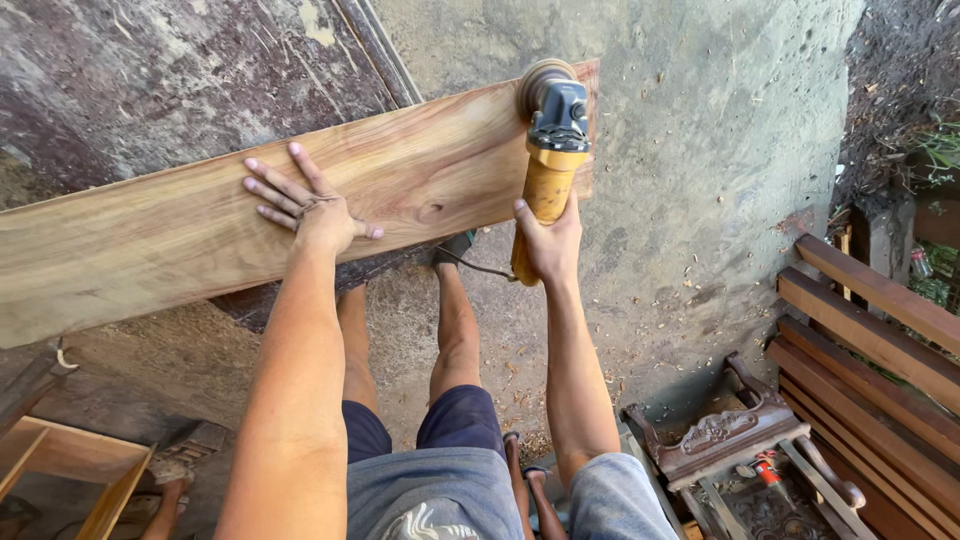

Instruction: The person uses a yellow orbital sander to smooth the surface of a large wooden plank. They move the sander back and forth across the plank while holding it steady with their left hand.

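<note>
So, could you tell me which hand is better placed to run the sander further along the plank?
The right hand: it already grips the sander, whose disc sits on the plank near its far end. The left hand lies flat on the plank, fingers spread, steadying it.

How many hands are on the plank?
1: the left hand lies flat on the plank. The right hand grips the sander, whose disc meets the plank's right end.

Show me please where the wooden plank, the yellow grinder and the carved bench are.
wooden plank (180,235), head view, bare face left of the hand.
yellow grinder (550,175), head view, upper yellow body.
carved bench (720,432), head view, carved top rail.
</note>
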